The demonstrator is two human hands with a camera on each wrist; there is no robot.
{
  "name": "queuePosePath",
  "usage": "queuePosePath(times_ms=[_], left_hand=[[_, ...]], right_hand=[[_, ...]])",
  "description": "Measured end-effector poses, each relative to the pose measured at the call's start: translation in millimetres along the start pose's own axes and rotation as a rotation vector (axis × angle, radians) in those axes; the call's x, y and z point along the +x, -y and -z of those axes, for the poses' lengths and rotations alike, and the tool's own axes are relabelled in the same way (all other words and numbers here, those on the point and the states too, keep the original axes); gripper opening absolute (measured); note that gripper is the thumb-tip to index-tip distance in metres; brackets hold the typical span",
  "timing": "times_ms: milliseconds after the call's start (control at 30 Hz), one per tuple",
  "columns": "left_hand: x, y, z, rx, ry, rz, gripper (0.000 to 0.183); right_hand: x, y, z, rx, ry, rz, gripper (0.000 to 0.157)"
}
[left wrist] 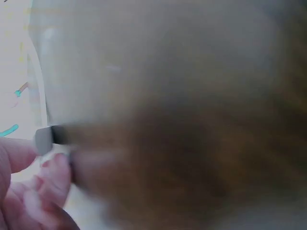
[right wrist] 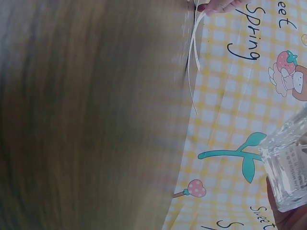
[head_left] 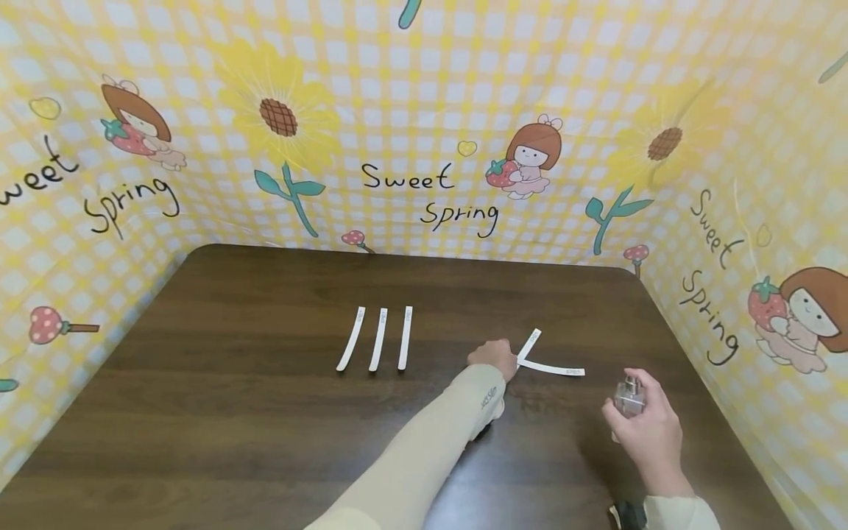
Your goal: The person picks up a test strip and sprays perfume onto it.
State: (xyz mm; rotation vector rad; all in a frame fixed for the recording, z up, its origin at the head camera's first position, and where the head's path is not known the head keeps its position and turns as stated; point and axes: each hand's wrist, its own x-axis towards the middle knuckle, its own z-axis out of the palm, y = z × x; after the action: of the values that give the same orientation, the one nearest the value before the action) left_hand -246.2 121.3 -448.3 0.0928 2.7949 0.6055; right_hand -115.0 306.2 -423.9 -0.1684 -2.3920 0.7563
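My left hand (head_left: 493, 358) reaches over the right half of the table and pinches a white paper strip (head_left: 553, 369) at one end between thumb and finger. A second paper strip (head_left: 529, 344) slants away from the same fingertips, so the two make a V. In the right wrist view the strips (right wrist: 193, 50) droop from the fingers. My right hand (head_left: 656, 434) grips a small clear glass perfume bottle (head_left: 629, 398), with a finger over its sprayer top. The bottle (right wrist: 288, 175) shows its printed label in the right wrist view.
Three more paper strips, a left one (head_left: 351, 339), a middle one (head_left: 378, 339) and a right one (head_left: 405, 338), lie side by side on the dark wooden table (head_left: 218, 412). A yellow checked cloth (head_left: 411, 88) walls the back and sides.
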Motion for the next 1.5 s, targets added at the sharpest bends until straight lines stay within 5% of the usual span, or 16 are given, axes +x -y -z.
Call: queuePosePath(times_ms=[200,400,533,767,867,1000,1200,1500], left_hand=[[-4.3,-3.6,11.9,-0.025,0.066,0.027,0.024],[-15.5,-9.6,35.8,-0.154,0.062,-0.046,0.019],[-18.5,-5.3,48.9,-0.27,0.0,-0.069,0.014],[-22.1,4.3,55.0,-0.51,-0.068,0.004,0.016],[-22.1,8.4,62.4,-0.591,-0.149,-0.003,0.015],[-21.1,19.2,77.5,-0.587,-0.257,-0.027,0.011],[-25.7,40.0,100.0,-0.58,-0.286,-0.05,0.01],[-58.0,86.5,114.8,-0.723,-0.379,-0.148,0.007]], right_hand=[[-1,1,-0.4,-0.001,0.017,0.003,0.052],[-5,-1,4.1,-0.022,0.012,-0.013,0.053],[-6,0,4.6,-0.023,0.015,-0.016,0.054],[-8,1,7.3,-0.033,0.045,-0.003,0.054],[-5,8,5.3,-0.056,0.086,-0.012,0.051],[2,21,-3.1,-0.065,0.146,-0.022,0.047],[14,37,-18.4,-0.015,0.143,0.012,0.047],[19,56,-39.2,0.059,0.139,0.107,0.052]])
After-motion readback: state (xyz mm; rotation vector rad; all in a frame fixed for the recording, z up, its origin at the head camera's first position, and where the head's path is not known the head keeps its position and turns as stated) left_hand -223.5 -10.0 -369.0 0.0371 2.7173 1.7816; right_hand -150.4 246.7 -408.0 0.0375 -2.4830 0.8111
